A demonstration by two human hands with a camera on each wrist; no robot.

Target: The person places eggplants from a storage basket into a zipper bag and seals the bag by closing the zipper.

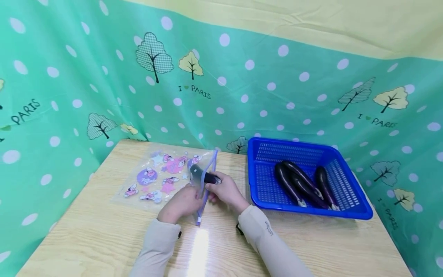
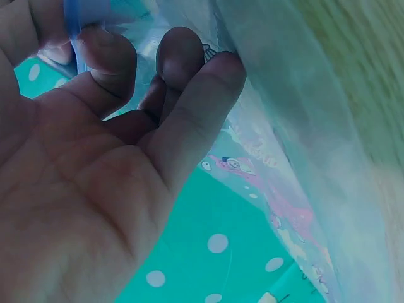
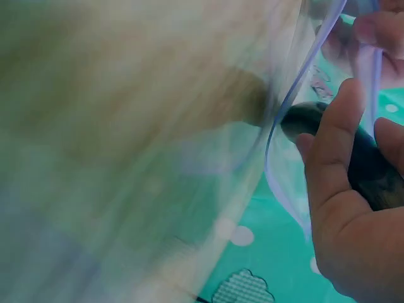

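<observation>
A clear zip bag printed with pink and purple cartoon figures lies on the table, its purple-edged mouth facing right. Near the slider end of that mouth, my left hand pinches the bag's edge; in the right wrist view the left fingers have the purple strip between them. My right hand grips a dark eggplant by one end. The eggplant's other end is inside the bag, showing through the plastic. In the right wrist view, the eggplant runs between right thumb and fingers, partly covered by them.
To the right stands a blue plastic basket with several eggplants inside. The wooden table reaches back to a green dotted curtain, which hangs behind it and along both sides.
</observation>
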